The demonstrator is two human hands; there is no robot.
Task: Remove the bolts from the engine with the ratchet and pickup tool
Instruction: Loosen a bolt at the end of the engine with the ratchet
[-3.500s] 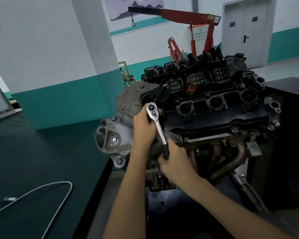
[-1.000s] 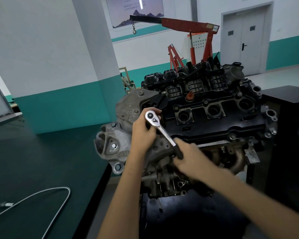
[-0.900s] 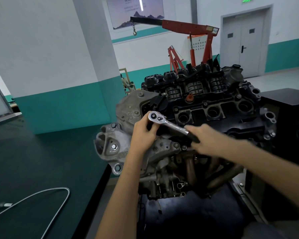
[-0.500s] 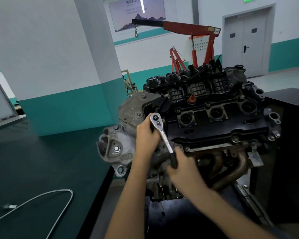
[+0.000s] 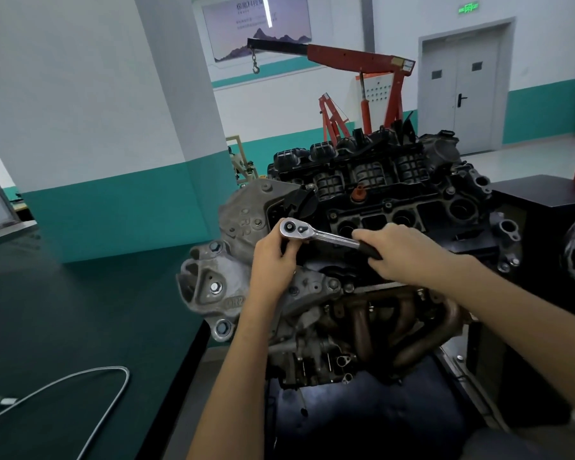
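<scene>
The engine (image 5: 395, 207) stands on a stand in front of me, its black valve cover on top and a grey timing cover (image 5: 246, 224) at the left. A chrome ratchet (image 5: 316, 232) lies nearly level across the engine's near left corner. My left hand (image 5: 274, 257) holds the ratchet head from below, fingers curled around it. My right hand (image 5: 402, 250) grips the black handle end. The bolt under the ratchet head is hidden. A flexible silver pickup tool (image 5: 80, 393) lies on the dark bench at lower left.
The dark green bench (image 5: 63, 310) fills the left side. A rusty exhaust manifold (image 5: 409, 323) sits below the valve cover. A black cabinet (image 5: 545, 227) stands at the right. A red engine crane (image 5: 362, 81) and a grey door (image 5: 462, 84) are far behind.
My right hand has swung the ratchet handle from pointing down toward me up to the right, nearly level. My left hand has stayed on the ratchet head.
</scene>
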